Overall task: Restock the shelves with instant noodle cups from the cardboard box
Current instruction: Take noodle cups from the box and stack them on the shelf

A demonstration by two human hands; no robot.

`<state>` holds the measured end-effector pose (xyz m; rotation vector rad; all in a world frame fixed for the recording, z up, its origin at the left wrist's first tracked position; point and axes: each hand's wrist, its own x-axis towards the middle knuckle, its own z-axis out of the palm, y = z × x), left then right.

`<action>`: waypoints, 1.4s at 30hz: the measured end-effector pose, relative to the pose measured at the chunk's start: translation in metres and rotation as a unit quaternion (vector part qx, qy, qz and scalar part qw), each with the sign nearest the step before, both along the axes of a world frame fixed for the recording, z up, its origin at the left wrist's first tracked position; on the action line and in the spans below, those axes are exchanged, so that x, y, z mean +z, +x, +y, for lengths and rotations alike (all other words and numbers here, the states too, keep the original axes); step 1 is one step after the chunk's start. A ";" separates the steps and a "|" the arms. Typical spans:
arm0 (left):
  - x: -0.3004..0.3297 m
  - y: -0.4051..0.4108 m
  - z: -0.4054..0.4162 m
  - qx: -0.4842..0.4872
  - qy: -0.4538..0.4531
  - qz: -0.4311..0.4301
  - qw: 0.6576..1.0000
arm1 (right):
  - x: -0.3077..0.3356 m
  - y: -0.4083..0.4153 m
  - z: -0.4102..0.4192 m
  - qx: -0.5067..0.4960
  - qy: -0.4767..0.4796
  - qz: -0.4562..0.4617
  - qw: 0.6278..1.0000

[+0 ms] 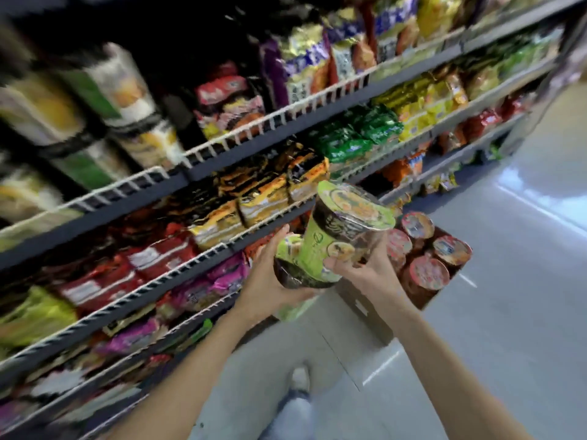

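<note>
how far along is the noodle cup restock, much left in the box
Partway, as far as the blurred view shows. Done: green cups already stand on the upper shelf at left. In hand: the left hand and right hand hold green noodle cups lifted toward the shelves, at least two. Left: the cardboard box on the floor still holds several red-lidded cups.

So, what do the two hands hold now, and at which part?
Green noodle cups. The right hand grips the upper green cup low on its side; the left hand supports the lower green cup from its side and base.
</note>
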<state>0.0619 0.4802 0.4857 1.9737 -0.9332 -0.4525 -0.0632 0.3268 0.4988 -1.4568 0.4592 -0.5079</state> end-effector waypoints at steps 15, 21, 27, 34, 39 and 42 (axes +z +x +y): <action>0.208 0.076 0.296 0.200 -0.100 -0.128 0.966 | 0.196 0.150 0.231 0.260 -0.048 -0.126 0.956; 0.282 0.124 0.441 0.267 -0.099 -0.250 0.925 | 0.255 0.229 0.375 0.297 -0.032 -0.203 0.933; 0.342 0.178 0.563 0.329 -0.142 -0.338 0.870 | 0.322 0.307 0.516 0.313 -0.049 -0.283 0.905; 0.387 0.241 0.629 0.403 -0.198 -0.372 0.813 | 0.385 0.377 0.619 0.281 -0.118 -0.349 0.886; 0.383 0.279 0.650 0.422 -0.234 -0.333 0.810 | 0.397 0.408 0.650 0.265 -0.164 -0.350 0.883; 0.384 0.295 0.657 0.432 -0.264 -0.299 0.809 | 0.405 0.420 0.662 0.257 -0.196 -0.336 0.885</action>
